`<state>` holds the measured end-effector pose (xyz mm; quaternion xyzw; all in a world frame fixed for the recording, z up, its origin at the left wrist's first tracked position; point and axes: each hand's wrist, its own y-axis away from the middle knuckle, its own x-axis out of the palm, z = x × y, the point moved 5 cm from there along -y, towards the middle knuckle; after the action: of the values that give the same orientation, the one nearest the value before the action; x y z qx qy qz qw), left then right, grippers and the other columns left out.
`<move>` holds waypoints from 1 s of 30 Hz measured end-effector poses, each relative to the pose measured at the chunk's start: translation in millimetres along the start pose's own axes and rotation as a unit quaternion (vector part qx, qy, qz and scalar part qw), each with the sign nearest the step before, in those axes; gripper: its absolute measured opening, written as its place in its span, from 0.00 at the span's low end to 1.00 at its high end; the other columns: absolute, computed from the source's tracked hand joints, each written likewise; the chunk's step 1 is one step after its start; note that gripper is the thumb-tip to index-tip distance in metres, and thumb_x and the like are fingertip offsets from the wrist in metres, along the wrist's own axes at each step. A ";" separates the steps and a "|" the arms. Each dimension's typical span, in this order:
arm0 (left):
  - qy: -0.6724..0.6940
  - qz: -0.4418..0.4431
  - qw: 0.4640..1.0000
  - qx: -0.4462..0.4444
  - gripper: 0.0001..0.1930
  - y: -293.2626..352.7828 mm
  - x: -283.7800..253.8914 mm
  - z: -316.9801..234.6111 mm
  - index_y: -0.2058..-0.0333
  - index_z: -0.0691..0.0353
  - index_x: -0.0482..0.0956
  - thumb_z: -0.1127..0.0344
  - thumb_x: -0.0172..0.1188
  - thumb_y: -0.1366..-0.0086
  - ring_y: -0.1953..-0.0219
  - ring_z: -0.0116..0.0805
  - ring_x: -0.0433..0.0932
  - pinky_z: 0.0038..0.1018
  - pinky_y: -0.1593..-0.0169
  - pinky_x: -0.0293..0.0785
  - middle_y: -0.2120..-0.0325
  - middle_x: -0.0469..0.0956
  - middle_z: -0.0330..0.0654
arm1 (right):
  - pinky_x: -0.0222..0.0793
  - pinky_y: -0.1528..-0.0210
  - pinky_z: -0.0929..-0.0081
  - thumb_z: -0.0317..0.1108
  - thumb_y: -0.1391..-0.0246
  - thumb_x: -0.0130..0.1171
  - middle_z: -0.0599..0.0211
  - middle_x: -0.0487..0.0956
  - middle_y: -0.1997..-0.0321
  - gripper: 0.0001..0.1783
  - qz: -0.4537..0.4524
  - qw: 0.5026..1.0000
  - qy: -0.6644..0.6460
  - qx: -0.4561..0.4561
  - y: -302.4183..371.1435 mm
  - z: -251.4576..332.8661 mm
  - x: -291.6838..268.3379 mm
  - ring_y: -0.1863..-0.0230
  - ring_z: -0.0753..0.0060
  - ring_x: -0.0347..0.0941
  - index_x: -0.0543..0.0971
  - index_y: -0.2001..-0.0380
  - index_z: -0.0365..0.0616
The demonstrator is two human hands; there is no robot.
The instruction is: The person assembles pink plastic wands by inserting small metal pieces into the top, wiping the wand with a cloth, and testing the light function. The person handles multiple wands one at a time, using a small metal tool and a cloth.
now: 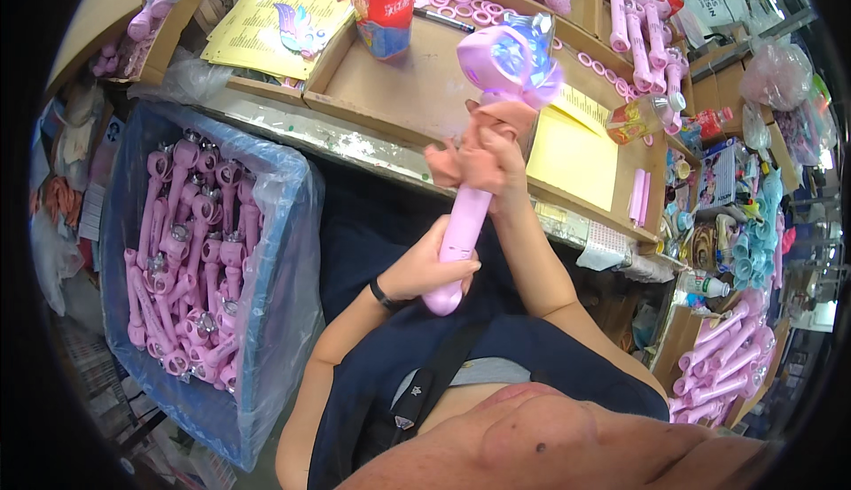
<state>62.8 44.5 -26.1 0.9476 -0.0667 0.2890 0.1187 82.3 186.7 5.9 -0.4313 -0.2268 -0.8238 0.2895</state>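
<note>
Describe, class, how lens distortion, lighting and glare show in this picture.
Head view: black surround, and the bin bows toward the fisheye rim; head view: the wand glows blue-violet at its top; head view: pale sheen on the plastic lining the bin.

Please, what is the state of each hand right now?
Left hand: closed around the pink wand, near its lower end.
Right hand: closed, holding an orange cloth against the wand.

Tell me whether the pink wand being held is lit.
Lit: the pink wand glows blue-violet at its head, above the cloth in the right hand; the left hand grips its handle.
</note>
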 end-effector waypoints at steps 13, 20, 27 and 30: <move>0.205 -0.263 0.924 0.188 0.21 8.4 -22.1 -9.4 0.47 0.65 0.65 0.54 0.41 0.29 0.48 0.32 0.70 0.28 0.46 0.67 0.51 0.70 0.44 | 0.72 0.62 0.74 0.33 0.48 0.53 0.62 0.74 0.64 0.22 0.088 0.983 0.074 -0.144 -11.6 28.3 13.0 0.63 0.70 0.73 0.66 0.50 0.39; 0.221 -0.278 0.877 0.325 0.26 9.6 -24.9 -13.6 0.40 0.61 0.56 0.50 0.30 0.28 0.45 0.36 0.66 0.31 0.41 0.61 0.47 0.66 0.44 | 0.67 0.57 0.79 0.22 0.53 0.57 0.66 0.74 0.62 0.13 0.073 0.969 0.237 0.013 57.9 -59.7 8.9 0.61 0.75 0.72 0.74 0.61 0.37; -0.063 -0.235 0.911 0.334 0.42 8.4 -61.5 -86.3 0.41 0.69 0.57 0.35 0.45 0.38 0.43 0.38 0.66 0.35 0.40 0.61 0.47 0.66 0.48 | 0.71 0.57 0.73 0.31 0.62 0.62 0.60 0.78 0.63 0.30 0.081 0.823 0.547 0.126 82.4 -54.4 -9.0 0.60 0.70 0.76 0.66 0.52 0.39; 0.105 -0.238 0.883 0.391 0.46 15.1 -91.6 -119.2 0.46 0.70 0.62 0.30 0.52 0.48 0.53 0.38 0.74 0.33 0.46 0.69 0.52 0.71 0.49 | 0.72 0.59 0.71 0.36 0.62 0.62 0.54 0.78 0.65 0.32 0.129 0.744 0.640 0.139 92.5 -54.1 -11.1 0.62 0.59 0.79 0.65 0.52 0.37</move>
<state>-79.0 66.7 21.0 0.8688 0.2917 0.3522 -0.1899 118.3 88.6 -20.4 0.2172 -0.0425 -0.8205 0.5272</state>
